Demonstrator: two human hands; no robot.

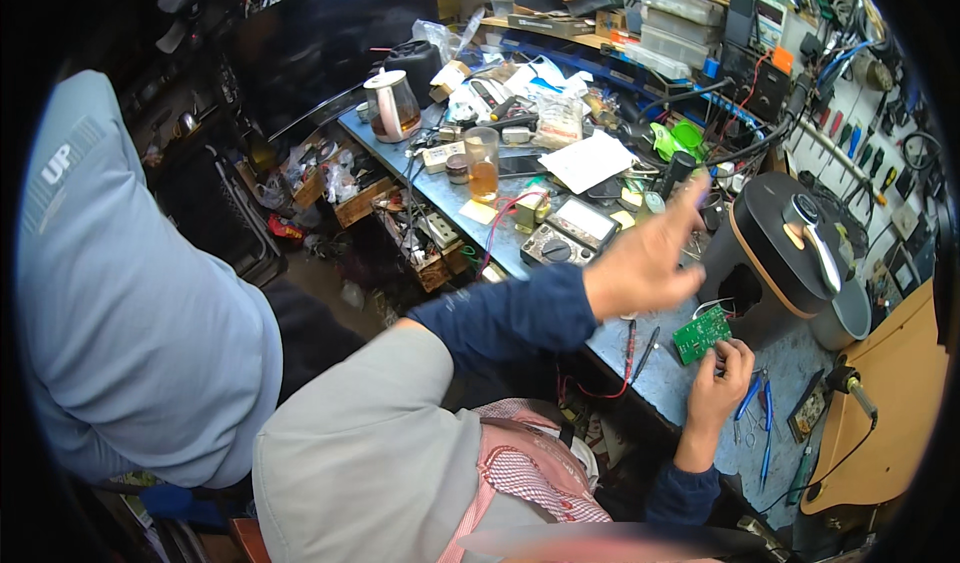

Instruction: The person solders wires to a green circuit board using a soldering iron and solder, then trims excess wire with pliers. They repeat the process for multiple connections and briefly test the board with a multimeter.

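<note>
My right hand [718, 383] pinches the lower edge of a green circuit board [700, 336] above the blue bench. Thin wires run from the board toward an opening in the side of a black rice cooker [765, 248]. My left hand [645, 263] is raised left of the cooker with index finger and thumb stretched out, and I see nothing in it. Its other fingers are slightly blurred. Beyond that hand lies an analog multimeter [565, 240]. Two test probes [636, 351] rest on the bench left of the board.
Blue-handled pliers [752, 395] lie right of my right hand, near a soldering iron [858, 395]. A glass of brown liquid [482, 168], a glass kettle [392, 108] and clutter fill the far bench. Another person in a blue-grey shirt [150, 293] is at my left.
</note>
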